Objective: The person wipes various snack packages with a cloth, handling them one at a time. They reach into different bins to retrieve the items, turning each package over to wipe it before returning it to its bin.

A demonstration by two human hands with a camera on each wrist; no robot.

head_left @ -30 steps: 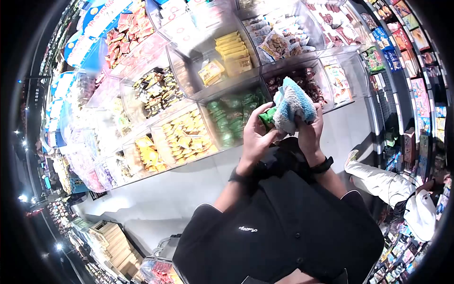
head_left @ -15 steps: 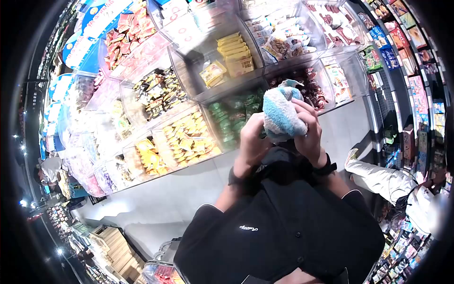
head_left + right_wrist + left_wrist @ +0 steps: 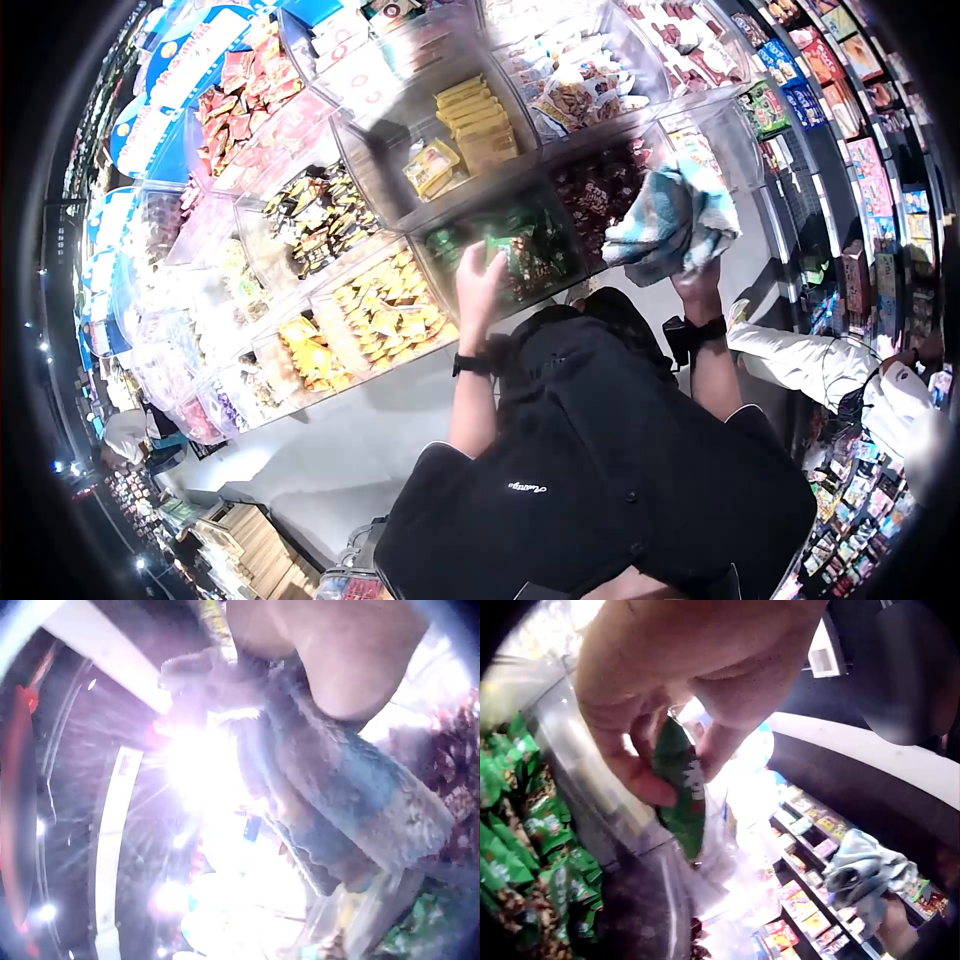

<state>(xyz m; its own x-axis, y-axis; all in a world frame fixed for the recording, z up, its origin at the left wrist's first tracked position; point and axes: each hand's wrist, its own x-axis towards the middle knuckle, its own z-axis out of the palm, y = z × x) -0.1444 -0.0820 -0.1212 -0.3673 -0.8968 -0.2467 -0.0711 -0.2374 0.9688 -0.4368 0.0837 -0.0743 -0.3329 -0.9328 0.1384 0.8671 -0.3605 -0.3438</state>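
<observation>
My left hand (image 3: 478, 285) is over the near edge of a clear bin (image 3: 548, 292) of green packets (image 3: 450, 245). In the left wrist view its thumb and fingers pinch one small green snack packet (image 3: 682, 791) with white lettering, held up beside the bin wall. Out to the right, my right hand (image 3: 697, 287) grips a fluffy blue-and-white cloth (image 3: 672, 225), which is bunched up and spreads over the front corner of the bins. The right wrist view has the cloth's folds (image 3: 360, 787) hanging below the fingers, partly washed out by glare.
Clear divided bins hold yellow packets (image 3: 395, 300), dark red packets (image 3: 595, 195) and stacked yellow packs (image 3: 480, 125). Stocked shelves (image 3: 870, 190) line the right side. A person in white trousers (image 3: 800, 365) is at the right; a wooden crate (image 3: 260, 545) stands lower left.
Both hands were together at the cloth, with something green at the left hand. Now they are apart: the left moved left to the green bin, the right moved right with the cloth.
</observation>
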